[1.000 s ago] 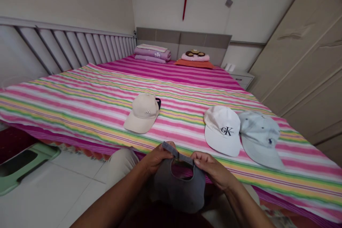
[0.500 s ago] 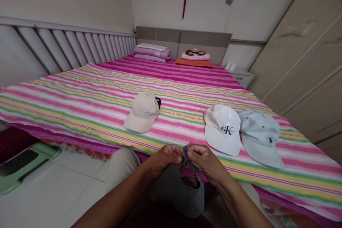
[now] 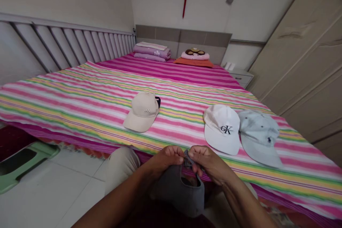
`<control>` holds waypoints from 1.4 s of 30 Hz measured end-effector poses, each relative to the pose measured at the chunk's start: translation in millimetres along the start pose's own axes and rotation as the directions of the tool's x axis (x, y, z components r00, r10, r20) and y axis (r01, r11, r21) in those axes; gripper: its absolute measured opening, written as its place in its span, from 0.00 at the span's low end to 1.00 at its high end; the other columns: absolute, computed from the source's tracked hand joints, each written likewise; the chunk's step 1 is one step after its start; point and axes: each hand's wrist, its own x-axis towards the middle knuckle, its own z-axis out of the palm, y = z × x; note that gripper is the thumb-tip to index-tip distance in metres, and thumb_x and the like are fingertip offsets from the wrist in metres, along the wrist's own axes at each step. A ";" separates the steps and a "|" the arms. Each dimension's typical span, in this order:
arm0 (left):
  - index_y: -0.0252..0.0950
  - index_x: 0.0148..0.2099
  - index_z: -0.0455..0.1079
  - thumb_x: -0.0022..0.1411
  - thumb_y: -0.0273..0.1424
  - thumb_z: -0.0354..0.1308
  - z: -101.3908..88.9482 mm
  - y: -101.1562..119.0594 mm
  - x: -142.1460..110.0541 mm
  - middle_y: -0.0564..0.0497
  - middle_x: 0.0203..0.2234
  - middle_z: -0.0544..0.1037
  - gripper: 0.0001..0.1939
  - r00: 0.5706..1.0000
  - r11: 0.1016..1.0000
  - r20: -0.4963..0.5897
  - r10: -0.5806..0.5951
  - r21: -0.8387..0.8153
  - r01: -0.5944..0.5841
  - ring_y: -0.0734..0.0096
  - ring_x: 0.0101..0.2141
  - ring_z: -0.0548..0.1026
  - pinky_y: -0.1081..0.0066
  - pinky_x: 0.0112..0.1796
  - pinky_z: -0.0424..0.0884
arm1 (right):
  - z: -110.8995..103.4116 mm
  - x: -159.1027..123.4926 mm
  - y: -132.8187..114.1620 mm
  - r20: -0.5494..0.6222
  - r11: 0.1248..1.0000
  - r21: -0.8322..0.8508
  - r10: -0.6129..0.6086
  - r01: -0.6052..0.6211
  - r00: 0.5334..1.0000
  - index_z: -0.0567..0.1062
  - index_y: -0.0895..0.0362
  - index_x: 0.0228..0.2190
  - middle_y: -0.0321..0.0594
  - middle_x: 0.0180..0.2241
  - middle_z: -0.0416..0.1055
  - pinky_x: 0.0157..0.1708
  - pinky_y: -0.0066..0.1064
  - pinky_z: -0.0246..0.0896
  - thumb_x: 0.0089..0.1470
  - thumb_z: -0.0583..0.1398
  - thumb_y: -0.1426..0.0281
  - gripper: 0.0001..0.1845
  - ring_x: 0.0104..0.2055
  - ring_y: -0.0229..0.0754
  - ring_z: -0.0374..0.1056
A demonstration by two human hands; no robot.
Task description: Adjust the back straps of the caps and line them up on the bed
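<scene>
Grey cap held just off the bed's near edge, left hand and right hand nearly closed, pinching its back strap together. On the bed: beige cap apart, white CK cap touching pale blue cap. Folded purple bedding at the head end.
</scene>
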 end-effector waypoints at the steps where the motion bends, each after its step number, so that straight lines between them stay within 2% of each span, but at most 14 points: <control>1: 0.30 0.26 0.69 0.37 0.28 0.67 -0.2 -0.1 0.0 0.51 0.19 0.74 0.13 1.000 1.000 -0.011 -0.002 -0.002 0.002 0.79 0.19 0.68 0.78 0.23 0.59 | 0.6 0.5 0.1 -0.022 0.999 0.028 0.025 -0.025 0.999 0.66 0.60 0.18 0.31 0.11 0.64 0.11 0.20 0.43 0.39 0.63 0.56 0.19 0.10 0.27 0.53; 6: 0.30 0.27 0.70 0.37 0.28 0.67 -1.3 -0.6 0.2 0.51 0.18 0.74 0.12 1.000 1.000 -0.025 0.001 0.002 -0.001 0.77 0.20 0.70 0.77 0.24 0.61 | 1.7 1.7 0.3 -0.063 0.991 0.114 0.070 -0.062 0.996 0.66 0.60 0.18 0.31 0.10 0.65 0.09 0.17 0.45 0.34 0.65 0.61 0.17 0.09 0.26 0.54; 11: 0.28 0.34 0.73 0.42 0.29 0.65 -0.9 -1.5 0.2 0.47 0.22 0.76 0.14 0.997 1.000 0.073 -0.004 0.003 0.004 0.75 0.23 0.72 0.76 0.27 0.64 | 2.5 2.2 0.6 -0.056 0.986 0.159 0.051 -0.041 0.997 0.66 0.60 0.18 0.30 0.10 0.65 0.08 0.15 0.47 0.34 0.66 0.64 0.16 0.10 0.26 0.54; 14: 0.29 0.32 0.74 0.42 0.28 0.65 -0.6 -2.6 0.3 0.49 0.22 0.77 0.12 0.997 1.000 0.080 0.001 -0.012 0.000 0.77 0.22 0.71 0.78 0.26 0.63 | 3.1 1.9 0.6 -0.060 0.978 0.204 0.049 -0.036 0.997 0.66 0.60 0.19 0.28 0.10 0.64 0.08 0.15 0.49 0.32 0.68 0.65 0.16 0.10 0.26 0.56; 19: 0.30 0.30 0.73 0.41 0.27 0.66 -2.0 -6.4 1.1 0.49 0.21 0.77 0.10 0.998 0.999 0.068 0.013 -0.039 -0.010 0.77 0.22 0.72 0.78 0.26 0.63 | 2.1 0.9 1.3 -0.035 0.971 0.237 0.047 -0.038 0.998 0.69 0.61 0.22 0.32 0.12 0.67 0.10 0.16 0.53 0.33 0.68 0.65 0.17 0.11 0.28 0.59; 24: 0.30 0.32 0.71 0.42 0.27 0.65 -4.4 -9.3 3.2 0.47 0.24 0.77 0.12 0.996 0.998 0.089 0.020 -0.058 -0.015 0.72 0.25 0.73 0.75 0.29 0.65 | 2.8 -0.1 1.7 -0.020 0.960 0.277 0.054 -0.046 0.998 0.66 0.60 0.20 0.36 0.13 0.70 0.11 0.16 0.51 0.36 0.66 0.62 0.17 0.11 0.29 0.61; 33: 0.29 0.32 0.70 0.44 0.28 0.64 -7.6 -13.3 5.7 0.47 0.24 0.76 0.10 0.994 0.998 0.099 0.042 -0.056 -0.036 0.73 0.25 0.72 0.71 0.31 0.65 | 1.5 -1.1 1.9 -0.008 0.982 0.186 0.028 -0.026 1.000 0.63 0.59 0.21 0.33 0.13 0.68 0.12 0.18 0.48 0.40 0.64 0.59 0.19 0.11 0.28 0.59; 38: 0.30 0.31 0.69 0.46 0.28 0.63 -5.9 -13.2 5.5 0.46 0.26 0.76 0.10 0.985 0.997 0.166 0.049 -0.074 -0.037 0.70 0.27 0.73 0.71 0.31 0.65 | -1.3 0.5 2.3 0.021 0.989 0.134 -0.072 0.068 0.997 0.64 0.59 0.22 0.33 0.15 0.67 0.15 0.19 0.48 0.43 0.62 0.58 0.18 0.13 0.28 0.59; 42: 0.31 0.32 0.69 0.47 0.28 0.62 -2.8 -11.2 5.0 0.45 0.27 0.77 0.08 0.972 0.994 0.219 0.080 -0.084 -0.063 0.65 0.31 0.74 0.69 0.33 0.65 | -2.8 2.7 4.3 0.053 0.986 0.144 -0.090 0.082 0.995 0.64 0.59 0.22 0.32 0.15 0.66 0.15 0.20 0.46 0.45 0.61 0.58 0.18 0.13 0.28 0.57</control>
